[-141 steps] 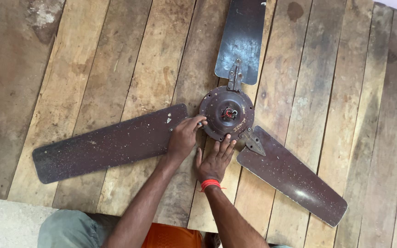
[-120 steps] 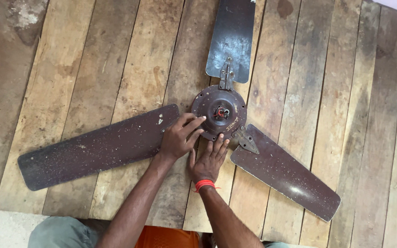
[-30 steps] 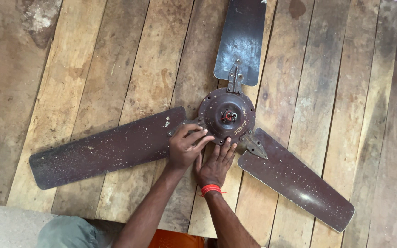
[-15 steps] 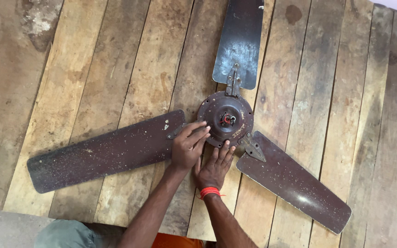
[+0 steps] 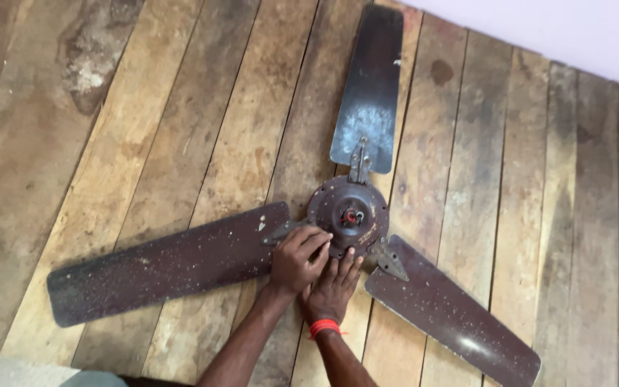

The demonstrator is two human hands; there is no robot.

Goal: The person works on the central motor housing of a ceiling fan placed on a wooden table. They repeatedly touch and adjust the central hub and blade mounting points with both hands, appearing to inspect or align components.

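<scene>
At the bottom centre of the frame two bare forearms rise from the lower edge, the one on the right side wearing a red wristband (image 5: 324, 328). The right hand (image 5: 332, 288) lies flat just below the middle of the frame, fingers stretched and slightly spread, fingertips pressed against the lower rim of the fan's motor hub (image 5: 349, 213); it grasps nothing. The left hand (image 5: 297, 257) sits just to its left and partly over it, fingers curled at the bracket where the left blade (image 5: 159, 271) meets the hub; whether those fingers pinch something small cannot be told. The ceiling fan lies flat on a floor of worn wooden planks (image 5: 202, 107), its round dark hub a little right of centre. The left blade runs toward the lower left, speckled with pale spots. A second blade (image 5: 453, 315) runs toward the lower right corner. The third blade (image 5: 370, 86) points to the upper edge, its surface scuffed grey. A pale wall (image 5: 560, 32) fills the upper right corner.
</scene>
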